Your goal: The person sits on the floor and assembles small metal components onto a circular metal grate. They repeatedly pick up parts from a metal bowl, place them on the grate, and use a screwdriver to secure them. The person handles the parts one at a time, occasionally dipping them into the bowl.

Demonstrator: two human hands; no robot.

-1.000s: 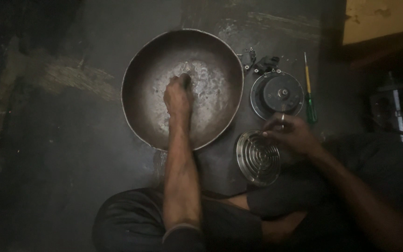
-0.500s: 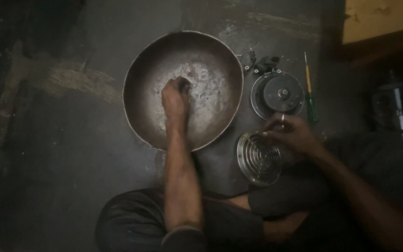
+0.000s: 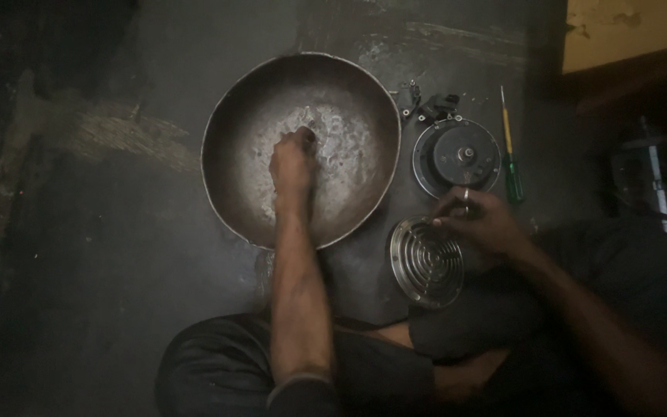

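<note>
Dim light, seen from above, dark stained floor (image 3: 102, 255). A large round metal pan (image 3: 229, 116) sits on the floor straight ahead of the seated person, shallow and bowl-shaped, its rim thin and bright against the dark, its wall dull brown-grey, its bottom scuffed pale and glistening as if wet. The left hand (image 3: 293, 164) reaches into the middle of the pan, fingers bunched and pressed down on the pale patch; whether they pinch something small there cannot be told. Just right of the pan lies a round dark disc-shaped part (image 3: 457, 157) with a raised hub at its centre and a lighter ring around its edge. Small screws and a black bit (image 3: 426, 100) lie scattered above it, near the pan's rim. A screwdriver (image 3: 509, 147) with a yellow shaft and green handle lies just right of the disc, pointing away from the person. Below the disc, a shiny round grille (image 3: 424, 266) with concentric rings lies flat on the floor, close to the person's knee. The right hand (image 3: 476, 224) rests over the grille's upper edge, fingers curled together at the rim, touching it; a firm grip cannot be made out. Dark trousers (image 3: 241, 363) fill the bottom of the view.
</note>
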